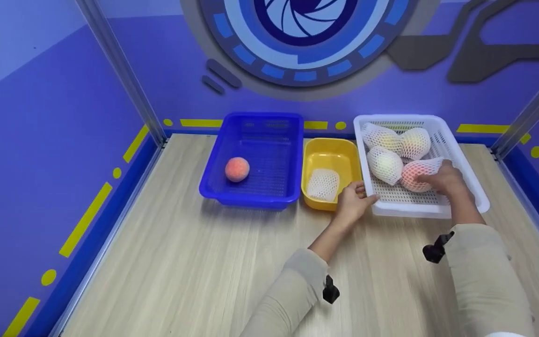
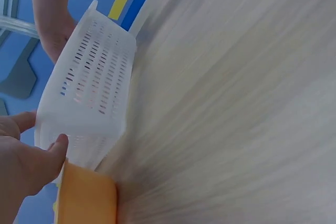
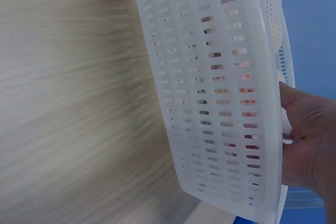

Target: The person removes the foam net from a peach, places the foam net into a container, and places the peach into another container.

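In the head view, my right hand (image 1: 448, 180) reaches into the white basket (image 1: 410, 209) and grips a red-and-yellow peach (image 1: 414, 177) wrapped in white foam netting. Several paler fruits in the same netting, one of them a pale wrapped fruit (image 1: 384, 164), lie beside it. My left hand (image 1: 353, 202) pinches the front left corner of that basket's rim, thumb outside, as the left wrist view also shows. From the right wrist, the slotted basket wall (image 3: 210, 93) hides most of the fruit and my right fingertips.
A blue basket (image 1: 251, 201) on the left holds one bare peach (image 1: 237, 169). Between the baskets stands a yellow bin (image 1: 332, 146) with an empty foam net (image 1: 324, 184) in it. Blue panels (image 1: 166, 65) enclose the wooden table (image 1: 180, 262) at the back and sides.
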{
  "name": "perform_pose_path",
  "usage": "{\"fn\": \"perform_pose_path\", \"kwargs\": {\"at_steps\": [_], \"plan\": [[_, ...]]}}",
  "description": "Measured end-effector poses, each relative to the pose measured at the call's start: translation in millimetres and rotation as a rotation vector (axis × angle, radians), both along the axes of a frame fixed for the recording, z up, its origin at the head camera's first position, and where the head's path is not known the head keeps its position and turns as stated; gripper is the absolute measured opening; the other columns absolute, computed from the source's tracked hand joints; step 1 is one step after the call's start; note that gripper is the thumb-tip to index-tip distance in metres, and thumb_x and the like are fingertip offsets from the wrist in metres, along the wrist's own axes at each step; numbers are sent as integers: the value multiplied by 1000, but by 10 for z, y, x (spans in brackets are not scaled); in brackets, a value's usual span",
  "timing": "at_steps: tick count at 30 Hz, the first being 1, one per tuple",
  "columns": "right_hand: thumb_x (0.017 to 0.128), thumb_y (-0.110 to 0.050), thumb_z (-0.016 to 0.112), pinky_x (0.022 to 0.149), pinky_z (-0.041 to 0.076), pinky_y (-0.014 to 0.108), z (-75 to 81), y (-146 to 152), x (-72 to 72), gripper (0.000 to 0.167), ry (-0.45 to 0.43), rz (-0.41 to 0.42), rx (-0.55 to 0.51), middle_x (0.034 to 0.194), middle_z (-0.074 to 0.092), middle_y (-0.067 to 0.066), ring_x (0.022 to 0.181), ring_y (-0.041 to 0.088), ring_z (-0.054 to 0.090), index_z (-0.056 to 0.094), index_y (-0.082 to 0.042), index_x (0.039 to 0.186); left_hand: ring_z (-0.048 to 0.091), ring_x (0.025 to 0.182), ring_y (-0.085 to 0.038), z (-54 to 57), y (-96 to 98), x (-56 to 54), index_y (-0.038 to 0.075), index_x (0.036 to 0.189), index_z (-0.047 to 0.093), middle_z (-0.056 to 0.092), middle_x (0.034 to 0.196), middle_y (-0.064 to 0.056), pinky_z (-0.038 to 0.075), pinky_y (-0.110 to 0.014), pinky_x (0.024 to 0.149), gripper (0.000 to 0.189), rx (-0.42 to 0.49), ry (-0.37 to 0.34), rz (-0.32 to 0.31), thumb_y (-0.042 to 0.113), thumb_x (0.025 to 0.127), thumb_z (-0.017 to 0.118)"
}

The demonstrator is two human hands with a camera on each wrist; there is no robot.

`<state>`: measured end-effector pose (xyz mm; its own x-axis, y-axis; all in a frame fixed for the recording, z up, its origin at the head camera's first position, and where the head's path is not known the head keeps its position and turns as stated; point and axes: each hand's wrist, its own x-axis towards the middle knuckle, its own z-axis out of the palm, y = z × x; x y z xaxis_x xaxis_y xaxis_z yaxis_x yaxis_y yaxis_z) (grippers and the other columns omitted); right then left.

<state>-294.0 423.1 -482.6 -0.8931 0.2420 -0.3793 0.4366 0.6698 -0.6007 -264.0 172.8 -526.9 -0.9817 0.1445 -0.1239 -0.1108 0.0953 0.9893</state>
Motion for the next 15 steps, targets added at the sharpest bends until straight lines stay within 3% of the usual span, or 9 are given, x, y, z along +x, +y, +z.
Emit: {"fn": "perform_pose_path", "kwargs": {"at_steps": [5,7,11,15], "plan": [[93,-36,68,110,30,73,-37,-66,-56,104,-4,68,137,151,-1,50,137,66,19,0,13,154,69,103,-10,-11,16,31,5,131,63,71,117,-3,57,-21,86,42,13,1,-15,5,91,76],[91,-32,71,110,25,75,-59,-107,-91,105,28,79,165,149,2,52,136,68,16,3,16,153,68,104,-9,-15,22,40,4,133,62,71,119,-3,57,-21,86,43,10,-1,-28,6,92,75],[88,-20,75,116,21,69,-104,-170,-174,110,92,147,118,149,15,50,138,64,21,-6,21,150,68,103,-11,-7,16,49,3,131,63,71,118,-6,57,-22,86,41,11,2,-23,3,91,74],[86,-10,77,118,19,67,-101,-217,-233,115,122,181,91,148,18,50,140,63,20,-13,15,152,69,102,-12,14,0,41,0,129,63,71,118,-11,57,-21,85,39,14,39,-28,1,91,73]]}}
